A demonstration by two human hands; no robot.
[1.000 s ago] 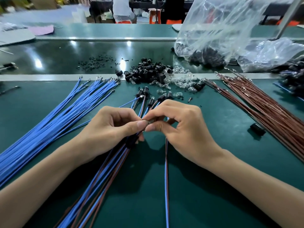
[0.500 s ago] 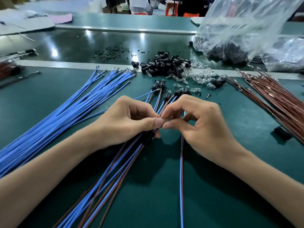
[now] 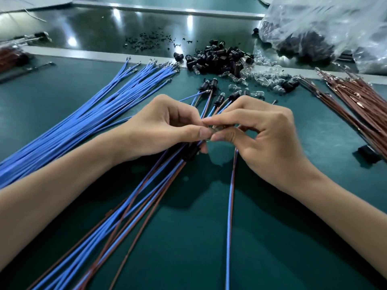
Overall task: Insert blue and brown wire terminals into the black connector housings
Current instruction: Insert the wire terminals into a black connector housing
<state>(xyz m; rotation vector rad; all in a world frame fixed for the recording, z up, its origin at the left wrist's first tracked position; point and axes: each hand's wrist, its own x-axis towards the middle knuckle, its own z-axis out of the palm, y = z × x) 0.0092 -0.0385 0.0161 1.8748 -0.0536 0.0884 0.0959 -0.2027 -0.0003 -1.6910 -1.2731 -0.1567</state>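
Observation:
My left hand (image 3: 163, 130) and my right hand (image 3: 266, 141) meet fingertip to fingertip over the green mat. My left hand's lower fingers curl round a black connector housing (image 3: 190, 154), and its thumb and forefinger pinch at the meeting point. My right hand pinches the upper end of a blue and brown wire pair (image 3: 230, 206), which trails toward me. The wire tips are hidden by my fingers. Finished wire pairs (image 3: 134, 222) with black housings (image 3: 209, 85) lie under my left hand.
Loose blue wires (image 3: 83, 122) fan out at the left and brown wires (image 3: 356, 105) at the right. A pile of black housings (image 3: 217, 57) and clear bulbs (image 3: 263, 75) lies behind. A plastic bag (image 3: 324, 28) sits at the back right, and a single black housing (image 3: 366, 154) at the right.
The view has shifted, so everything sits further right and higher. Both hands stay joined at the fingertips on the same wire pair and housing.

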